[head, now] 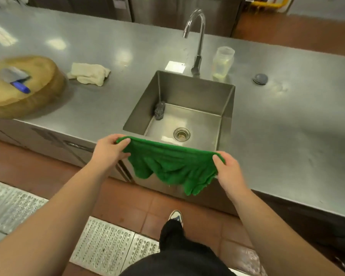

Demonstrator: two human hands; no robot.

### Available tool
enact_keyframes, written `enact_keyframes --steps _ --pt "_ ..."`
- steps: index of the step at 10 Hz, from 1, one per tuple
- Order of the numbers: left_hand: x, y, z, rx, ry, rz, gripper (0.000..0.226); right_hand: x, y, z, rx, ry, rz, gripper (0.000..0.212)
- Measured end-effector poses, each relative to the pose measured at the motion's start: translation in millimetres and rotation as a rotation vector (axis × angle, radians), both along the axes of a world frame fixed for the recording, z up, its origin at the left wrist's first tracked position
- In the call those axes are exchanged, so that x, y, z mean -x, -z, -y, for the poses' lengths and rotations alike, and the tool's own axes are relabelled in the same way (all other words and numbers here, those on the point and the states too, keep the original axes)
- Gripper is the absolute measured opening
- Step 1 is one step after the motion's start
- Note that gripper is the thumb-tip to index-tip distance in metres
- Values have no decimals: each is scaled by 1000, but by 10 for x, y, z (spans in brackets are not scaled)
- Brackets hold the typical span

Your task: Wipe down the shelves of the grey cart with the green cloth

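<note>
The sink [189, 116] sits in the steel counter [287, 126], with no grey cart in view. Before it hangs the green cloth [171, 166], left hand [108, 150] and right hand [227, 168] each pinching a top corner; if wet, it may drip on the tiled floor [131, 200], or a corner could slip free

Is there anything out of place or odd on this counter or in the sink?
A cleaver lies loose on the round chopping block, a crumpled cream cloth lies beside it, and a steel scourer lies in the sink. Nothing is spilled.
</note>
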State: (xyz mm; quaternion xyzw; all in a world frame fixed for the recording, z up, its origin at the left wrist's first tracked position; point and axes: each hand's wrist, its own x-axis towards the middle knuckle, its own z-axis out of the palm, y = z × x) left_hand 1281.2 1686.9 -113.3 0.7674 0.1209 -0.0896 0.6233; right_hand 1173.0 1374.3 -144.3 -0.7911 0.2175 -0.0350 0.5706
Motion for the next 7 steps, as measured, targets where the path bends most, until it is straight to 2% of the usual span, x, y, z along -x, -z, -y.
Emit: enact_keyframes --steps 1,3,5,6,7 --pt "-658 265 151 -21 -2 -39 7 -669 240 139 3 17 -82 17" --pt "-1622 676 474 -79 14 -184 8 -1646 609 348 24 77 -302 25" --pt "-2150 1248 618 -52 7 -396 11 -2048 883 434 173 109 -468 28" --pt "-2236 1360 691 -15 85 -463 25 -2148 936 457 171 199 -505 23" --pt "-2305 1301 693 -48 127 -444 22 -2126 1044 395 63 374 -482 24"
